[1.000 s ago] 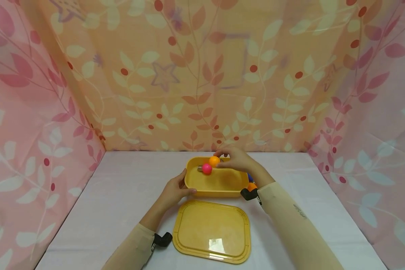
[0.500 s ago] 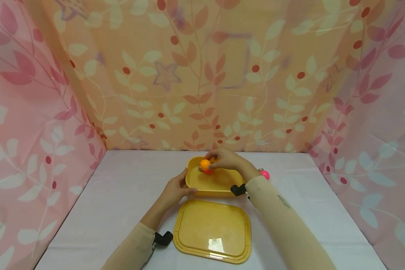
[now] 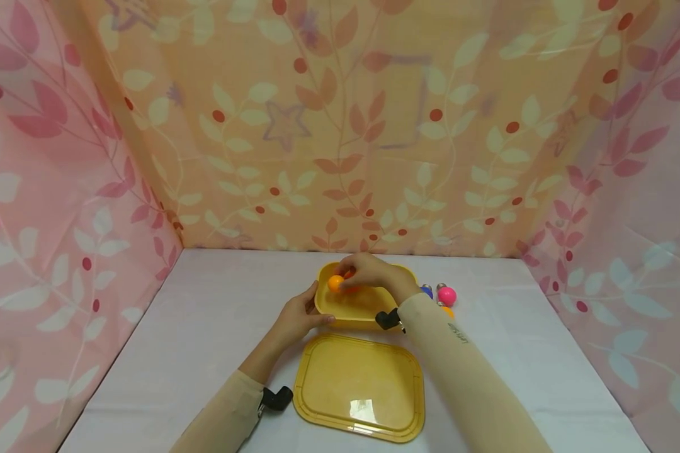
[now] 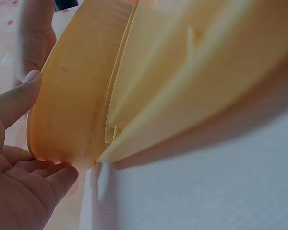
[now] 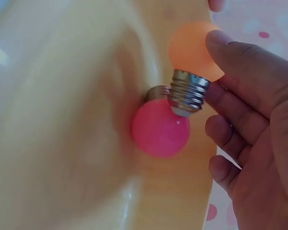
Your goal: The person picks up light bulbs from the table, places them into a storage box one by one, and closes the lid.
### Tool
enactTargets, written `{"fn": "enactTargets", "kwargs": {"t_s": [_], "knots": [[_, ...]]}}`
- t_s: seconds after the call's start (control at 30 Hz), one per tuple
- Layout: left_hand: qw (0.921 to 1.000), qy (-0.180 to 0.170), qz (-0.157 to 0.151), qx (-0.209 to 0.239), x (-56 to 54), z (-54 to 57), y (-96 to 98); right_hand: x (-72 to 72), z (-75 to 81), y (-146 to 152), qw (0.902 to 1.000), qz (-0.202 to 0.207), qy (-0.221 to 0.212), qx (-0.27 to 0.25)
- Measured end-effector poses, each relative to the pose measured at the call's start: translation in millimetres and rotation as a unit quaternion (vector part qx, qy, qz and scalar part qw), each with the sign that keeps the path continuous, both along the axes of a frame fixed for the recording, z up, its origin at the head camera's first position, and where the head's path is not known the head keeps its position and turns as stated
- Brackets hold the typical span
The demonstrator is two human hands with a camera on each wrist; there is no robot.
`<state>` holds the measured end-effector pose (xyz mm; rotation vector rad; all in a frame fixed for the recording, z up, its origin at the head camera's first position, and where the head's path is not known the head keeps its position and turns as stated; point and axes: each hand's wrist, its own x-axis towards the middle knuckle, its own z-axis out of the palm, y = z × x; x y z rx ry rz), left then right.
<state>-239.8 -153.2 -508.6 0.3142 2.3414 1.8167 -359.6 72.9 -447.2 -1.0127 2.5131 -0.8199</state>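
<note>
My left hand point(image 3: 291, 322) holds the left end of a yellow plastic box point(image 3: 352, 324), thumb at the front rim and fingers round the side. The left wrist view shows the box wall point(image 4: 69, 96) between thumb and fingers. Over the box's left part, my right hand point(image 3: 373, 274) pinches an orange light bulb point(image 3: 335, 284) with a metal screw base. In the right wrist view this orange bulb point(image 5: 189, 45) is held base down, overlapping a pink bulb point(image 5: 161, 129) that lies inside the box. The right hand mostly hides that pink bulb in the head view.
A yellow lid point(image 3: 359, 385) lies flat on the white tablecloth point(image 3: 215, 302) in front of the box. Right of the box lie a blue bulb point(image 3: 427, 291), a pink bulb point(image 3: 447, 295) and another orange bulb point(image 3: 447, 312), partly behind my sleeve. Patterned cloth walls enclose the table.
My right hand has carried the orange bulb leftward inside the box, over the pink one. The bulbs to the right have come out from behind the right arm. My left hand keeps its hold.
</note>
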Motion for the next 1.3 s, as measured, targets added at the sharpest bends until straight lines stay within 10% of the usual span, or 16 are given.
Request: {"fn": "enactTargets", "kwargs": {"t_s": [0.6, 1.3], "knots": [[1.0, -0.001, 0.005, -0.006, -1.1, -0.6, 2.3, 7.3, 24.5, 21, 0.9986, -0.03, 0.043, 0.01], [0.9997, -0.007, 0.016, -0.015, -1.7, -1.0, 3.3, 64.5, 52.7, 89, 0.9855, -0.114, 0.112, -0.057]]}}
